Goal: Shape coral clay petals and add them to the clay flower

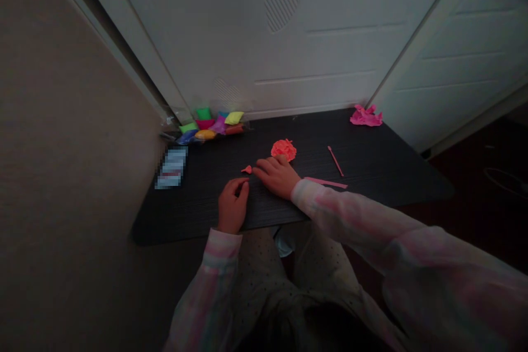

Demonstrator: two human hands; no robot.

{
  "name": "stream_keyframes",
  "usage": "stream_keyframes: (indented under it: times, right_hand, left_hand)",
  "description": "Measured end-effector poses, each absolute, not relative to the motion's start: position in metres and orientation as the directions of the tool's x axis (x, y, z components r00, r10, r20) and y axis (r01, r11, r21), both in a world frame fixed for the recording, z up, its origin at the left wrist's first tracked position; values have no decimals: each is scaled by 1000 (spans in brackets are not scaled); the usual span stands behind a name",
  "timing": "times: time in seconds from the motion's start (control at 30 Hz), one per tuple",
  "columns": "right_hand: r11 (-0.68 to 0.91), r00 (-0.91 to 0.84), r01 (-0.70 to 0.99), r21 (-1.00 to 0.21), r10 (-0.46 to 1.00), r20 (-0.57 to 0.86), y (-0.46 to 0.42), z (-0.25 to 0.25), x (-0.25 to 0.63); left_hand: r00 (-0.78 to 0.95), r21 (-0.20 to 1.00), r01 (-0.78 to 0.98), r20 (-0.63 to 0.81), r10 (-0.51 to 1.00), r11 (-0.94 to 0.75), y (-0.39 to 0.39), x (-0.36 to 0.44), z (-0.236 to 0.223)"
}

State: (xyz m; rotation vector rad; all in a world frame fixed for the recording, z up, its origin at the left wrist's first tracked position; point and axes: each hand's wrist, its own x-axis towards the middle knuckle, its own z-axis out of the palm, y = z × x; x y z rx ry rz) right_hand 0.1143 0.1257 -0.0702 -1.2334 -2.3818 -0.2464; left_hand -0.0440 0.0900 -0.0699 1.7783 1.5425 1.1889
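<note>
My right hand (277, 177) lies palm down on the dark table with its fingers stretched out and apart. Its fingertips reach to the near edge of a bumpy, round piece of orange clay (284, 149). Just left of those fingers is a small orange clay piece (247, 169) with a thin tail. My left hand (232, 207) rests near the table's front edge, its fingers curled and the thumb close to the index fingertip, like a pinch. Whatever may be between those tips is too small to make out.
Beyond my right wrist lie a pink flat stick (325, 182) and a thin pink tool (335, 161). Crumpled pink material (366, 115) sits at the back right corner. Colourful clay packets (206, 134) and a blurred rectangular item (172, 167) are on the left. A white panelled door (330, 55) stands behind the table (185, 214).
</note>
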Motion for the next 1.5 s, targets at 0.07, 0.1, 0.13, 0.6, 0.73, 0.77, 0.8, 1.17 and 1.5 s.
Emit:
stream_keyframes:
  times: [0.07,0.1,0.13,0.6,0.73,0.77,0.8,1.17,1.5]
  right_hand:
    - [574,-499,818,-35,738,454,127,-70,114]
    - [540,-465,840,-39,757,459,128,-71,114]
    - [502,-426,864,-44,775,467,128,-71,115]
    - [547,-488,837,-4,749,449,126,-73,113]
    - [610,-556,792,11,714,425,129,-73,110]
    - [572,-514,820,-3,739,435,129,-74,111]
    - [527,-463,850,-21,765,447,129,-74,112]
    - [480,-357,870,-111,770,530,129,-75,115]
    - [411,-201,882,-231,771,604,123,-78,121]
  left_hand:
    - [-31,823,520,287,957,-230,90,-44,-70]
    - [-34,824,518,287,957,-228,90,-44,-69]
    - [-35,825,517,286,958,-228,90,-44,-69]
    - [-27,824,519,282,959,-228,90,-44,-71]
    - [-39,827,516,281,959,-222,90,-44,-70]
    - [-43,829,514,281,959,-220,90,-44,-70]
    - [-45,830,513,280,959,-218,90,-44,-70]
    - [-38,832,511,276,960,-219,90,-45,-71]
    - [-48,841,497,274,961,-215,88,-43,-68]
